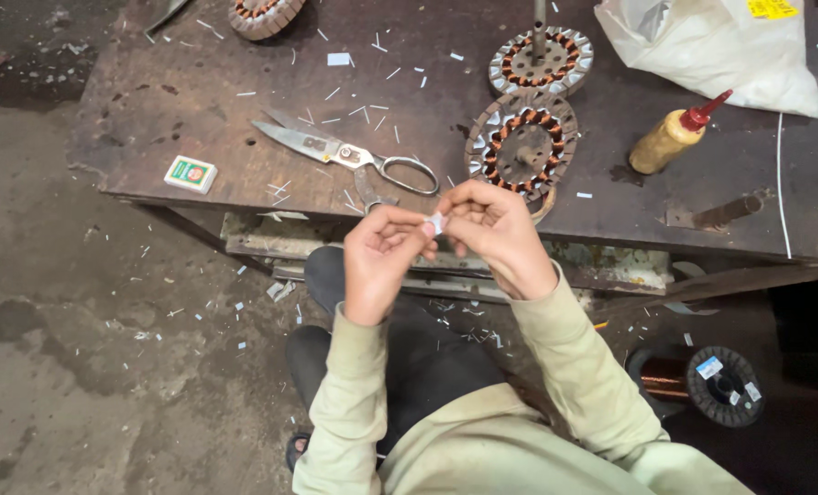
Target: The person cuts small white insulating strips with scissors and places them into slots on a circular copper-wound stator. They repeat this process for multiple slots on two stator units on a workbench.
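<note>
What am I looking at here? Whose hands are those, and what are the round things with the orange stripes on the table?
The camera sits on a person's head and looks down, so you see their own two arms in pale sleeves. The left hand and the right hand pinch a small white scrap between the fingertips. In front is a dark, worn workbench. The round things are metal rings wound with copper wire; another lies behind it. Also on the bench are big scissors, a small green and white box, a yellow squeeze bottle with a red tip, a white plastic bag and many tiny white snippets. On the floor at the right stands a spool of copper wire.
</note>
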